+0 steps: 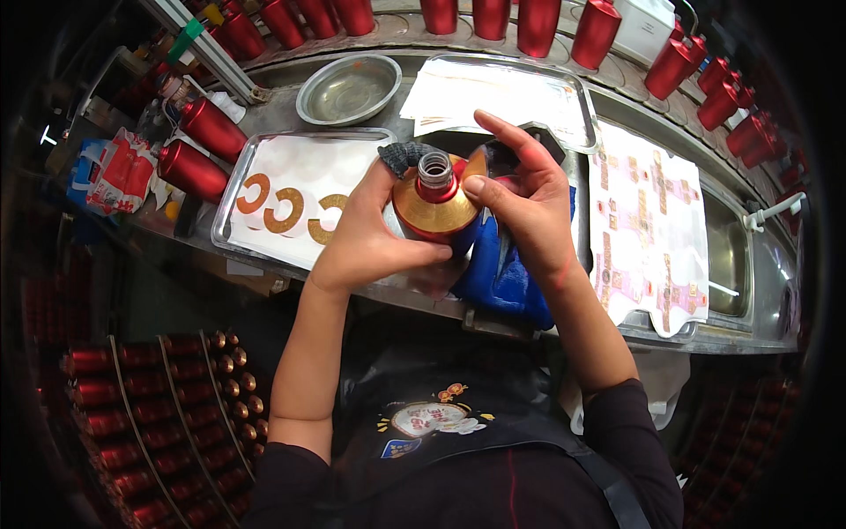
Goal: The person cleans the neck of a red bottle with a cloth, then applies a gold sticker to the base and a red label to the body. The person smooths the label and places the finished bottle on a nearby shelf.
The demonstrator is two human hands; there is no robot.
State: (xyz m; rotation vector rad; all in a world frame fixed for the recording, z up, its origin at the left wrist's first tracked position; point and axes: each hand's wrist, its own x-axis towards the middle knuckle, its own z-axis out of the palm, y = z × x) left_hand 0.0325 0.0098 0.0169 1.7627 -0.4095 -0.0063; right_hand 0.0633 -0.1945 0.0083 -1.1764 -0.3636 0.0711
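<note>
My left hand (359, 236) is wrapped round a red metallic bottle (438, 191), tilted with its uncapped threaded neck toward me. A gold C-shaped decal (425, 213) lies around the bottle's shoulder. At the shoulder's right side, my right hand (536, 210) pinches the decal's end between thumb and a bent finger, its index finger stretched upward. Dark grey knitted fabric (403, 157) shows at my left fingertips behind the bottle. Below my right hand sits a glossy blue padded thing (507, 275); its kind is unclear. The bottle's base is hidden.
A tray (231, 196) at left carries a white sheet with gold C-shaped decals (284, 210). Behind it stands a metal bowl (349, 89). Decal sheets (650, 229) lie at right, beside a sink (730, 256). Red bottles (538, 26) line the far conveyor; more are stacked lower left.
</note>
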